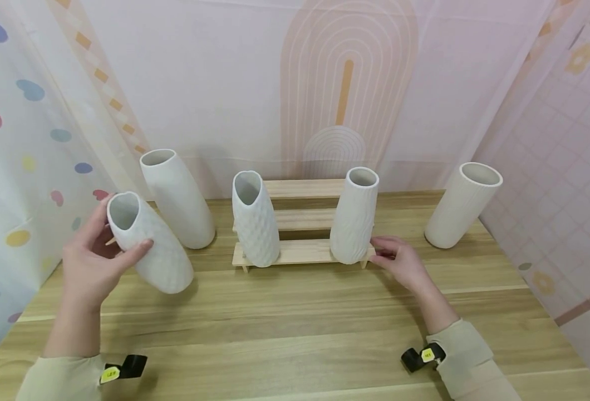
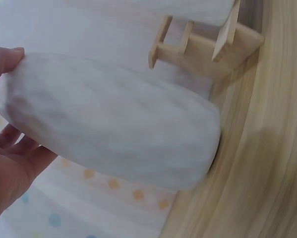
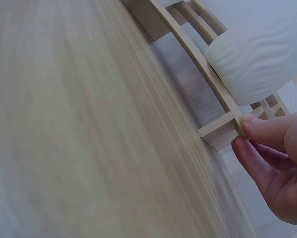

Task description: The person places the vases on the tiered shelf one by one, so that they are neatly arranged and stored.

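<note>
My left hand point(image 1: 92, 253) grips a white vase point(image 1: 157, 250) with a dimpled surface and a notched mouth, thumb on one side and fingers on the other. In the left wrist view the vase point(image 2: 113, 119) leans, its base close to the tabletop; whether it touches is unclear. My right hand point(image 1: 400, 262) pinches the right end of the lowest step of a wooden tiered rack point(image 1: 302, 252). The right wrist view shows thumb and forefinger on that plank point(image 3: 203, 64). On this step stand a dimpled white vase point(image 1: 256, 228) at left and a wavy-ribbed white vase point(image 1: 353, 223) at right.
Behind the left-hand vase stands a tall, smooth white vase point(image 1: 177, 200). A ribbed white cylindrical vase point(image 1: 460, 209) is at the right of the wooden table point(image 1: 295, 334). Patterned curtains point(image 1: 215, 72) hang along the table's back and sides.
</note>
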Motion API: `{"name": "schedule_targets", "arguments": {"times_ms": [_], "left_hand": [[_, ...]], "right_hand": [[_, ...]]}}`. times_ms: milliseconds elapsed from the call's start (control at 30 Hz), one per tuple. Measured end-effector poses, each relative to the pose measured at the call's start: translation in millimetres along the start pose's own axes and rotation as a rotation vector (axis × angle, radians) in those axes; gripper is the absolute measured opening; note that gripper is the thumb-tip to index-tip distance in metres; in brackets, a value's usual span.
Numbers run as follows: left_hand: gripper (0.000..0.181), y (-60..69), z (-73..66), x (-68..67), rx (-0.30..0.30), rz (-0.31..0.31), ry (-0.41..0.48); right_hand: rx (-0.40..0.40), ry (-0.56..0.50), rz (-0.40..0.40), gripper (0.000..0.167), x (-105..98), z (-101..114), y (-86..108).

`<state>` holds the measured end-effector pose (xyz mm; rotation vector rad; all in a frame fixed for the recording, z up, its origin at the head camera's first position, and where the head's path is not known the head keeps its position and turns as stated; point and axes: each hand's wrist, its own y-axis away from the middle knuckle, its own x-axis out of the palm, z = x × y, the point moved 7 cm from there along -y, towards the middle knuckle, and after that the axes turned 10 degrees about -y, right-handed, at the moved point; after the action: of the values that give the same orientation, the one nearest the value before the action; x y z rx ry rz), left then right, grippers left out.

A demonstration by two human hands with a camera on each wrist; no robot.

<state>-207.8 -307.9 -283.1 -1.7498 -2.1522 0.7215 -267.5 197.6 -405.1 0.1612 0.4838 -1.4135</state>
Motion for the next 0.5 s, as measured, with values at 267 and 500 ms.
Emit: {"name": "schedule_targets", "arguments": {"times_ms": [267,500], "left_hand": [[0.08,12.8,-16.2,30.8,0.05,0.086,-0.004],[0.083,22.2,-30.7,62.2,0.066,0.116,-0.013]], "right_hand": [[-0.002,0.003,-0.002,0.041,0,1,0.2],[-0.005,0.003,-0.001,0.04,0,1,0.2]]}}
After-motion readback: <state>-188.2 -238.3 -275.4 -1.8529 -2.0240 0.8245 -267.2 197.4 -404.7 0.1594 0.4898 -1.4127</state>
